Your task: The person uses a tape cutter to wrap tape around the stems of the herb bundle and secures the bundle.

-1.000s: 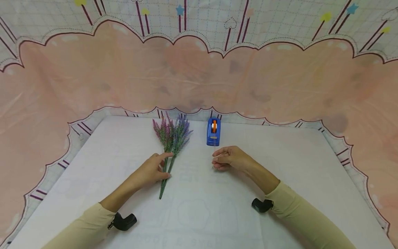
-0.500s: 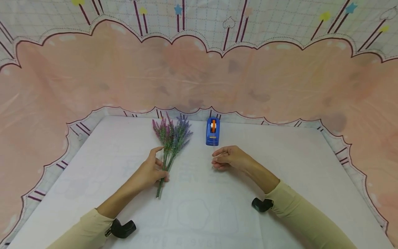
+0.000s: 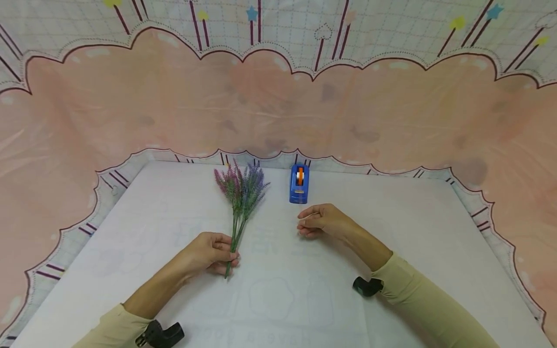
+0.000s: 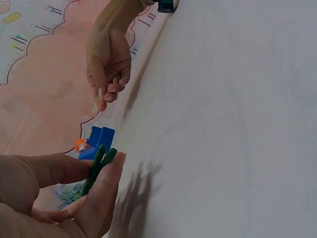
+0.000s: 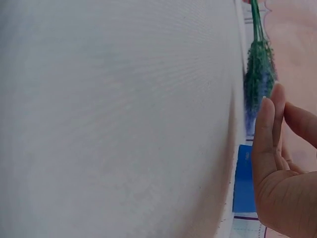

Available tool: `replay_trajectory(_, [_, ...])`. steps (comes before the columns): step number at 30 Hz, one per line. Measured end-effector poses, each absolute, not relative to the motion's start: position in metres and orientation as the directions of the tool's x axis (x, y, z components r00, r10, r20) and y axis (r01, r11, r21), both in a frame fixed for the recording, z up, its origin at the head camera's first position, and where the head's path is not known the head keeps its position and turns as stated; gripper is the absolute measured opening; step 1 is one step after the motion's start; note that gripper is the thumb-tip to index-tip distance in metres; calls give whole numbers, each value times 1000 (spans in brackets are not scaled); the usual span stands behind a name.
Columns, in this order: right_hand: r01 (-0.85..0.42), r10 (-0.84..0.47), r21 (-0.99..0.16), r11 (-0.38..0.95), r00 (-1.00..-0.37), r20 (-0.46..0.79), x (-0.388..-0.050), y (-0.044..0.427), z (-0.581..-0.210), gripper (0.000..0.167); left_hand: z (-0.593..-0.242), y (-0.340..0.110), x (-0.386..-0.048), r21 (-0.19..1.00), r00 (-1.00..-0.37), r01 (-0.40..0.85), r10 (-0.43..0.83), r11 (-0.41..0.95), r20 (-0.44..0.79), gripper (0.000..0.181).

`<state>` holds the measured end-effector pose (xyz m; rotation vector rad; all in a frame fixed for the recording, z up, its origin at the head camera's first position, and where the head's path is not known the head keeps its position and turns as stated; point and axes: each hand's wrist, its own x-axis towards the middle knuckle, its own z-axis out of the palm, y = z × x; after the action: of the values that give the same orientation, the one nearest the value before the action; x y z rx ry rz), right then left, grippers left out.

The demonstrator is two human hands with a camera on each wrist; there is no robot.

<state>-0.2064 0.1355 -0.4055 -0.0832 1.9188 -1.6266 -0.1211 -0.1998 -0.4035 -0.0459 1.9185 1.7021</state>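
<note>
Well in front of the blue tape dispenser (image 3: 299, 184) and to its left, the left hand (image 3: 213, 251) pinches the flower bunch (image 3: 241, 199) by its green stems near the lower ends, thumb against fingers. Closer in front of the dispenser and slightly to its right is the right hand (image 3: 321, 222), its grip narrow and fingers loosely bent; whether anything thin sits between the tips cannot be told. The bunch's pink and violet heads fan out left of the dispenser, apart from it. The dispenser rests near the tabletop's (image 3: 404, 212) far edge; behind it rises a peach backdrop (image 3: 278, 113).
</note>
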Motion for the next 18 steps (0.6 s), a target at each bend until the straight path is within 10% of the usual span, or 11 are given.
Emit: replay_trajectory(18, [322, -441, -918, 232, -807, -394, -207, 137, -407, 34, -398, -193, -112, 946, -864, -201, 408, 256, -294, 46])
